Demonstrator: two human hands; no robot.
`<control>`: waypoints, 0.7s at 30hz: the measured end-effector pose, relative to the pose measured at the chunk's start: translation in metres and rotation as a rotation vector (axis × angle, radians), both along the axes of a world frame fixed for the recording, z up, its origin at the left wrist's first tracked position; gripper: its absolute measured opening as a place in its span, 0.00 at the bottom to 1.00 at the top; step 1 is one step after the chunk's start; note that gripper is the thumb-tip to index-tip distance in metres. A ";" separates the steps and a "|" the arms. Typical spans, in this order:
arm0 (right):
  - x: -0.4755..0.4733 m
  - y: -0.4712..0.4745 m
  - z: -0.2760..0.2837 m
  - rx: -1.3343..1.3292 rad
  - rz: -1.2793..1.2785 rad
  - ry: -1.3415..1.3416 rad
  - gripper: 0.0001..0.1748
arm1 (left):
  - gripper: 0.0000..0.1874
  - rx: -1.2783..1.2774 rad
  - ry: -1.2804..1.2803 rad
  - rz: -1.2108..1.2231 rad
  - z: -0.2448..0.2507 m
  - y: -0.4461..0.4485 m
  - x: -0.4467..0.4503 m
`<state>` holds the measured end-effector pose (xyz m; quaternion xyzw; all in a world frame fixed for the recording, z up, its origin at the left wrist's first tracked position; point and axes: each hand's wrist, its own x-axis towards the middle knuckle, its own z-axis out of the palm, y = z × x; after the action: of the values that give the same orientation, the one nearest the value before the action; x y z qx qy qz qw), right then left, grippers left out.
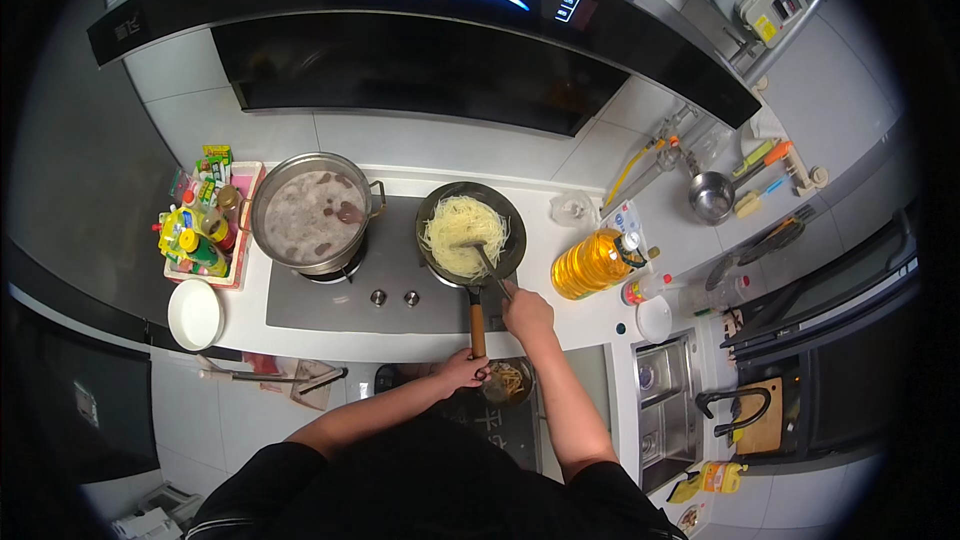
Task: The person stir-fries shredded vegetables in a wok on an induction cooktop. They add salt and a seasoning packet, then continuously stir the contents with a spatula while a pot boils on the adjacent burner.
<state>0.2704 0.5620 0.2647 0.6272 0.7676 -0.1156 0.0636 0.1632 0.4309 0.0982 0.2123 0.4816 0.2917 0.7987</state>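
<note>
A dark wok [512, 229] sits on the right burner of the gas cooktop [390, 255]. Pale shredded strips [457, 229], apparently potato, are heaped inside it. My left hand [461, 373] grips the end of the wok's wooden handle [478, 326], just past the counter's front edge. In my right hand [527, 313] is the handle of a metal spatula [489, 266]; its head rests in the shreds. On the left burner stands a large steel pot [309, 268] of frothy brownish liquid [300, 214] with dark reddish-brown pieces in it.
Left of the pot is a basket [244, 240] of seasoning bottles, with a white bowl [196, 314] in front. A large bottle of yellow oil [589, 266] lies at right, before the steel sink [664, 382]. Below the counter edge is a bowl of strips [508, 382]. The range hood [420, 64] overhangs the stove.
</note>
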 end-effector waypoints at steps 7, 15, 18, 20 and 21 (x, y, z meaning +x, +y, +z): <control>0.027 -0.011 0.031 -0.014 0.018 0.127 0.27 | 0.14 0.004 -0.015 0.006 0.000 -0.001 -0.004; 0.007 -0.007 0.034 -0.075 0.014 0.077 0.25 | 0.11 0.032 -0.025 -0.008 -0.013 0.000 -0.001; 0.006 0.003 0.032 -0.031 -0.033 0.110 0.26 | 0.11 0.010 0.024 -0.022 -0.016 -0.001 0.000; -0.002 0.004 0.027 -0.043 0.038 0.142 0.25 | 0.11 0.027 0.004 -0.010 -0.016 -0.001 0.001; -0.009 0.004 0.023 -0.041 0.066 0.139 0.25 | 0.11 0.016 0.026 -0.013 -0.015 -0.002 0.001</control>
<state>0.2612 0.5661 0.2874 0.5907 0.7878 -0.1727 0.0268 0.1637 0.4288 0.0836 0.2254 0.4883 0.2877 0.7925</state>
